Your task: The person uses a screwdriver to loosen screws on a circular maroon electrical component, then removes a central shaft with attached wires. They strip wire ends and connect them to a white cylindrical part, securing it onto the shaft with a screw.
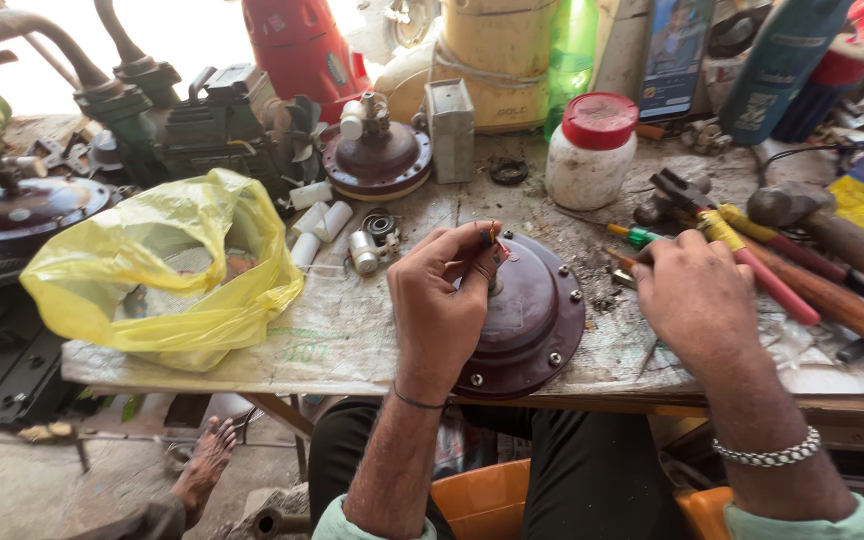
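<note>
Pinching thin wires at the hub of the round maroon motor cover in mid-frame, the left hand steadies it on the desk. The right hand rests curled beside the red-handled pliers; whether it holds anything, I cannot tell.

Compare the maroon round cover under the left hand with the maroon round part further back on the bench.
The maroon cover lies near the bench's front edge, partly under the left hand; the rear maroon part sits untouched. The cover looks larger, and its bolt heads show. The rear part carries a pale upright fitting on top. Both are round, domed and dark maroon.
</note>
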A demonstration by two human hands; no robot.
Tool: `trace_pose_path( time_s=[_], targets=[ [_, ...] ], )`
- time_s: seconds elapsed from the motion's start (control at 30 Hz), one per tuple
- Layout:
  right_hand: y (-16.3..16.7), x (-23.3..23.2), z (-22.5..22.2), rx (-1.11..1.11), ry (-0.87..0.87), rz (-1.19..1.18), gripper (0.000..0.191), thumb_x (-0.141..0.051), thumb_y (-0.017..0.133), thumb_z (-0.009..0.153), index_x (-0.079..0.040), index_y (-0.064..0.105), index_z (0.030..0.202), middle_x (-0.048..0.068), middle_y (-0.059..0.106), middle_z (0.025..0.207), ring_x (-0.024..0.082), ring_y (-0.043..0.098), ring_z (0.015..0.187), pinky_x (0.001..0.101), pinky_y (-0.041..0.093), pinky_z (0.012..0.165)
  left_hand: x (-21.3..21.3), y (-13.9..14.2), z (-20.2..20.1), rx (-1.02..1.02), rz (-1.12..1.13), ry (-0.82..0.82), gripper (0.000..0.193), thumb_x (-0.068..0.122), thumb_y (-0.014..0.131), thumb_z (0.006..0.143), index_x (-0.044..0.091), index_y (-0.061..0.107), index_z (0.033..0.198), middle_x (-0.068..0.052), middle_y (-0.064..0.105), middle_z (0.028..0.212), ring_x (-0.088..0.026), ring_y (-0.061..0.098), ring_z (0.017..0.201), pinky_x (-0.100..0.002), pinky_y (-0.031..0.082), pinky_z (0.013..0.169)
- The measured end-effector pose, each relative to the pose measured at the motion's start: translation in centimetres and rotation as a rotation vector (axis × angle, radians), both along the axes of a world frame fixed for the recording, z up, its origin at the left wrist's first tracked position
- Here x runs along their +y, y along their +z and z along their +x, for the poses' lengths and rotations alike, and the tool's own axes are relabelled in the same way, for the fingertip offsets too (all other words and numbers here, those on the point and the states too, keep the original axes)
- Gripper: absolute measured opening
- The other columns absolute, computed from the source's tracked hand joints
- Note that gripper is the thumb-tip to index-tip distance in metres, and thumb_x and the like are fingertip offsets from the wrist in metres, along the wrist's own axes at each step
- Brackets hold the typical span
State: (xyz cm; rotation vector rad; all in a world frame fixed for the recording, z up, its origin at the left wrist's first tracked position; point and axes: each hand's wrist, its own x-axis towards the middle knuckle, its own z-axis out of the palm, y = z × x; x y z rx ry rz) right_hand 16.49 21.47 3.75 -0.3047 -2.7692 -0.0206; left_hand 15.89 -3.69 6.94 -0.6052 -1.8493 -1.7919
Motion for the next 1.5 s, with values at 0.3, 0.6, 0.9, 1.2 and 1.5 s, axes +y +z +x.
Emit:
trace_pose_path(
  time_s=[0.3,0.6,0.9,1.2,1.5],
  targets=[
    [3.3,-4.2,5.1,0.451,0.564,-0.507,0.027,-0.014,0.058,0.101,-0.004,0.071,0.122,0.014,0.072,0.105,0.029,0.073,0.089,0.039,0.057,0.08,-0.8,-1.9,-1.8,-0.152,0.143,-0.199,0.022,-0.003,0.075,0.092,-0.003,0.076,0.114,-0.009,0.08,0.102,-0.008,0.073,0.089,-0.022,0.062,0.073],
    [5.1,-9.9,8.5,0.37,0.573,-0.469,0.027,-0.017,0.075,0.086,-0.009,0.077,0.112,0.011,0.071,0.087,0.026,0.071,0.074,0.0379,0.055,0.065,-1.1,-2.0,-1.7,-0.093,0.177,-0.204,0.019,-0.002,0.078,0.09,-0.003,0.075,0.108,-0.011,0.08,0.099,-0.011,0.076,0.091,-0.025,0.063,0.08],
    [5.0,-11.7,8.0,0.407,0.535,-0.392,0.027,-0.014,0.075,0.088,-0.004,0.075,0.113,0.015,0.07,0.091,0.031,0.07,0.075,0.0408,0.055,0.066,-1.2,-1.6,-1.1,-0.1,0.143,-0.158,0.022,0.001,0.079,0.089,-0.002,0.073,0.11,-0.008,0.077,0.098,-0.011,0.075,0.092,-0.025,0.063,0.079],
    [5.5,-9.4,6.1,0.314,0.635,-0.634,0.021,-0.015,0.076,0.087,-0.004,0.078,0.106,0.011,0.075,0.086,0.022,0.074,0.074,0.0344,0.056,0.065,-1.1,-1.0,-0.9,-0.069,0.04,-0.102,0.018,0.004,0.078,0.092,0.001,0.077,0.109,-0.004,0.076,0.098,-0.007,0.072,0.087,-0.023,0.061,0.073],
    [4.3,-9.4,6.4,0.441,0.709,-0.362,0.026,-0.01,0.076,0.087,-0.004,0.076,0.112,0.013,0.069,0.088,0.027,0.069,0.072,0.0376,0.055,0.065,-1.4,-1.1,-0.9,-0.035,-0.003,-0.133,0.017,0.004,0.074,0.097,-0.001,0.076,0.113,-0.003,0.071,0.097,-0.005,0.067,0.088,-0.021,0.058,0.071]
  ],
)
